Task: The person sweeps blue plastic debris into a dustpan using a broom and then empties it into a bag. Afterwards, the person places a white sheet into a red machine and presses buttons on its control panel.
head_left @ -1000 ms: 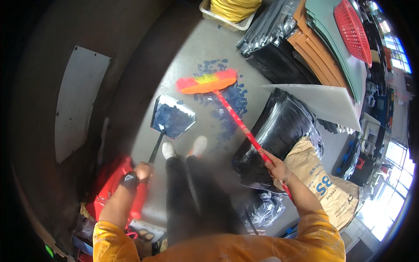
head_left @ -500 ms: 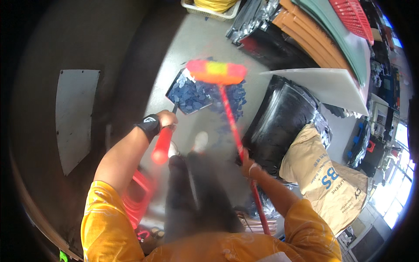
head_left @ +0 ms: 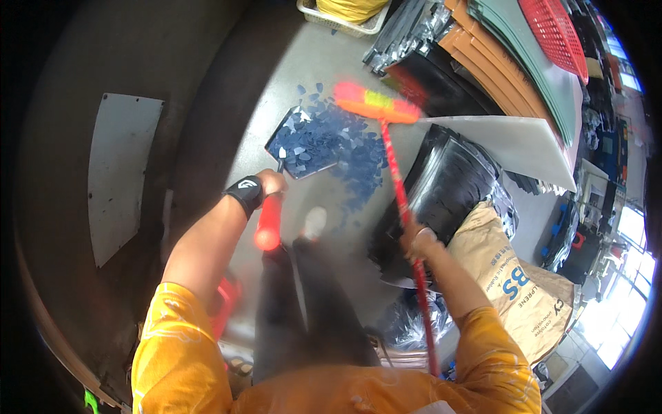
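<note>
My left hand [head_left: 274,181], with a black wristband behind it, is wrapped round the red handle of a long-handled dustpan [head_left: 267,228]. The pan lies on the floor, heaped with dark blue flake-like scraps. More scraps [head_left: 362,159] spread loose over the floor to its right and a few beyond it. In my right hand [head_left: 416,243] is the red stick of a broom [head_left: 396,169]. Its orange, pink and yellow head is blurred and lies past the far right edge of the loose scraps, apart from the dustpan.
Black bent sheets [head_left: 441,186] are stacked just right of the broom, beside a brown paper sack [head_left: 514,276]. A white board [head_left: 503,134] juts out above them. Orange sheets [head_left: 496,62] and a red basket [head_left: 555,34] stand far right. At the far end sits a white basket [head_left: 345,24].
The broom head has swung right, off the scraps, and my right hand has moved right and slightly up. My left hand still holds the dustpan, its handle shifted slightly right.
</note>
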Tool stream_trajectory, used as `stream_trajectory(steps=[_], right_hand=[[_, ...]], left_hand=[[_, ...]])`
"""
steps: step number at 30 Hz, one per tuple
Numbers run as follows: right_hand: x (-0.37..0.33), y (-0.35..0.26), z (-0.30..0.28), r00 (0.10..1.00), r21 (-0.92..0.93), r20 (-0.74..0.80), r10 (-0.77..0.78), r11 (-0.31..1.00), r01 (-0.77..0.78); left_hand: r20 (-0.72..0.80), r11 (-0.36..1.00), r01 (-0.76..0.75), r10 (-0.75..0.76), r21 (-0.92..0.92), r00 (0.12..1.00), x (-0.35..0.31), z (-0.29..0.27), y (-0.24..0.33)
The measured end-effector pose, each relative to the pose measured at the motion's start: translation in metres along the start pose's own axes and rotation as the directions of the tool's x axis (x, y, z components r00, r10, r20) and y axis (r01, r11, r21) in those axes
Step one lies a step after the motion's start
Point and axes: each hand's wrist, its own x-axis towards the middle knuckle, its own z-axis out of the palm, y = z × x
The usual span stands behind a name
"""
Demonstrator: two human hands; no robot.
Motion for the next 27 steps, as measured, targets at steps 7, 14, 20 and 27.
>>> stream_trajectory(steps=[7,14,20,27], right_hand=[[-0.063,-0.066,0.112,0.974,0.783,-0.061,0.219,0.616,-0.089],[-0.118,0.003,0.137,0.867,0.727,-0.441,0.233,0.659,0.192],[-0.047,-0.081,0.121,0.533,0.469,-0.803,0.269,0.837,0.284],[-0.037,-0.243,0.124,0.549,0.576,-0.796,0.253,0.596,0.560]], left_hand=[[0.162,0.833,-0.431,0.400,0.347,0.902,-0.023,-0.006,-0.051],[-0.290,0.857,0.097,0.063,0.506,0.955,-0.068,-0.044,-0.284],[-0.227,0.974,-0.123,0.078,-0.188,0.971,-0.037,0.013,-0.274],[0.225,0.899,-0.304,0.382,-0.315,0.896,-0.177,0.072,-0.149]])
